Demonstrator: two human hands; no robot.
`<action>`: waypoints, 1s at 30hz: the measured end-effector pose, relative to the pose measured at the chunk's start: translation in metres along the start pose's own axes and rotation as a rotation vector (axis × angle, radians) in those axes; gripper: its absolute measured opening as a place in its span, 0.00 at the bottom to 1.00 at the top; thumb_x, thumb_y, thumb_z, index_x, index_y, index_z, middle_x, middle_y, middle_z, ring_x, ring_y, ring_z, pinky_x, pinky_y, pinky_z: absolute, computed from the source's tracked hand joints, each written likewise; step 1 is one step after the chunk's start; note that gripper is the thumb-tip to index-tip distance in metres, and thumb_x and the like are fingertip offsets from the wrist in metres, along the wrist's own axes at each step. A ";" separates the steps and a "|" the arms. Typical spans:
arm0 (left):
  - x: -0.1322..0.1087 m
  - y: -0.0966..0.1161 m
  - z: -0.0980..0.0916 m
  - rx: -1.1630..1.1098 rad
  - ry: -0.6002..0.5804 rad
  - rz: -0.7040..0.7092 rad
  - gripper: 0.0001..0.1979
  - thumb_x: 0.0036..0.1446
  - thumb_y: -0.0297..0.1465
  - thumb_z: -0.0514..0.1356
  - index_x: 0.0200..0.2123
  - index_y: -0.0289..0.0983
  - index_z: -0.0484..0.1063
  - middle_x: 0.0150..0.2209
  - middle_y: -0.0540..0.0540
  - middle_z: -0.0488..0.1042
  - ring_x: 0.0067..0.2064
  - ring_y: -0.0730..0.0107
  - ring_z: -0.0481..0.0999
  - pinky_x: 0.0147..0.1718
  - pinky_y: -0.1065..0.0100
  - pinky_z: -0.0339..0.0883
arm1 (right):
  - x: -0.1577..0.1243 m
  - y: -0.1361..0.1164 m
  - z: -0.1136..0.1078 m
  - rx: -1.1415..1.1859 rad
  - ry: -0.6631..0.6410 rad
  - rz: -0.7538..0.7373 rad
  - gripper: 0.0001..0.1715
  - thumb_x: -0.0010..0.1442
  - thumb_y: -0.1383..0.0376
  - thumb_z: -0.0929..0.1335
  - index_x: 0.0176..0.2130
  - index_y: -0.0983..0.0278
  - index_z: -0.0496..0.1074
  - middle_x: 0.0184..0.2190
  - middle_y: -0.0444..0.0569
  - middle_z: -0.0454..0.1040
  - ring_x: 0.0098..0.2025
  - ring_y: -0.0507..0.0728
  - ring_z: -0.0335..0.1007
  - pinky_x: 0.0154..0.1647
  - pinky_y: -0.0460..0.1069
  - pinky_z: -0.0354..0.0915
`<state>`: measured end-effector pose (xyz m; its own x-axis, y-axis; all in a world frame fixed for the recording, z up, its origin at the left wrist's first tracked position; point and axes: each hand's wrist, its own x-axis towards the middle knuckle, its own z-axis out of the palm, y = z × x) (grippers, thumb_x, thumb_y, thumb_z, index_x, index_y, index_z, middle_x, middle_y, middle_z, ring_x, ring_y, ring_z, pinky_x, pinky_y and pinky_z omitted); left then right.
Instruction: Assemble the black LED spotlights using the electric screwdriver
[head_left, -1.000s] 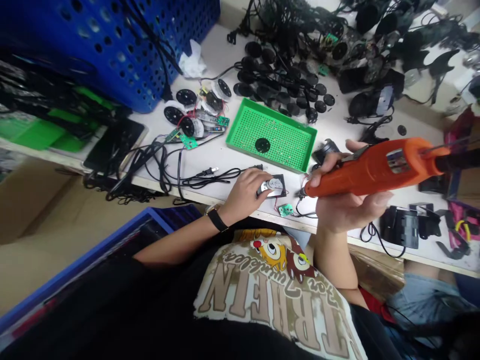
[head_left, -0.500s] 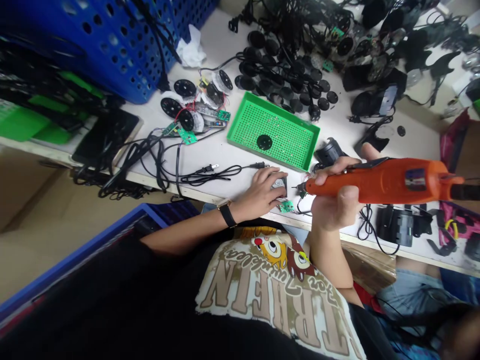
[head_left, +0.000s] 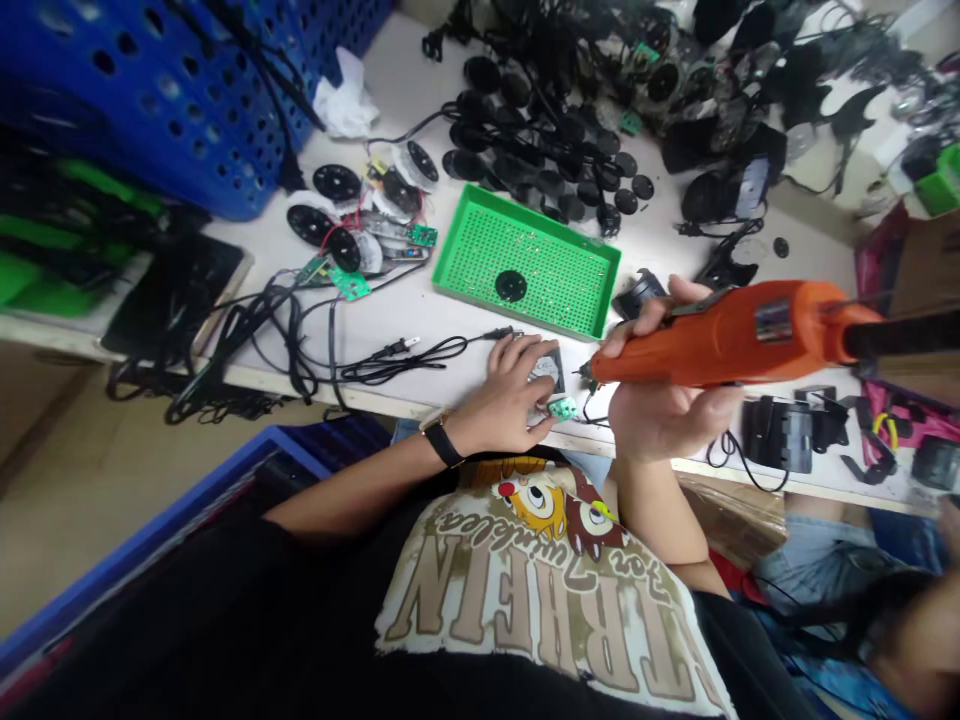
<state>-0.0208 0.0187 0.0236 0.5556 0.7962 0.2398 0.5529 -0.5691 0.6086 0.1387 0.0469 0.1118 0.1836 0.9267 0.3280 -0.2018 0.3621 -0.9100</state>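
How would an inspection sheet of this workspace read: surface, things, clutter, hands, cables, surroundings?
Surface: white bench, crowded.
Things: driver, its tip beside the part, no contact seen; board nearby.
Clutter: discs heaped behind the tray, one disc inside.
Hands: left hand over the part; right hand grips the driver.
Cables: cord looped left of the left hand; other cables hang off the bench.
Surroundings: crate at far left; carton and another person's jeans at right.
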 end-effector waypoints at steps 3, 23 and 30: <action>-0.001 0.001 0.000 0.041 0.015 -0.010 0.11 0.64 0.39 0.63 0.36 0.37 0.75 0.69 0.34 0.62 0.71 0.39 0.57 0.70 0.33 0.50 | 0.007 0.003 0.003 0.021 0.073 -0.012 0.36 0.53 0.34 0.68 0.49 0.55 0.74 0.37 0.46 0.68 0.27 0.53 0.66 0.25 0.50 0.66; -0.002 -0.008 0.009 0.059 -0.003 0.000 0.08 0.71 0.33 0.57 0.41 0.36 0.73 0.70 0.27 0.61 0.72 0.43 0.62 0.69 0.31 0.52 | 0.008 0.004 -0.003 0.043 0.041 -0.058 0.33 0.53 0.36 0.68 0.45 0.57 0.76 0.34 0.45 0.67 0.24 0.52 0.65 0.21 0.48 0.65; -0.003 -0.011 0.012 0.041 -0.001 0.009 0.08 0.71 0.33 0.58 0.43 0.36 0.74 0.70 0.28 0.62 0.72 0.44 0.61 0.70 0.32 0.51 | 0.006 0.010 -0.006 0.058 -0.081 -0.044 0.29 0.52 0.46 0.77 0.51 0.52 0.77 0.37 0.43 0.72 0.27 0.52 0.72 0.27 0.49 0.72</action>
<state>-0.0211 0.0203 0.0075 0.5615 0.7905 0.2446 0.5728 -0.5846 0.5745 0.1435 0.0553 0.1031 0.1155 0.9138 0.3893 -0.2508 0.4061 -0.8788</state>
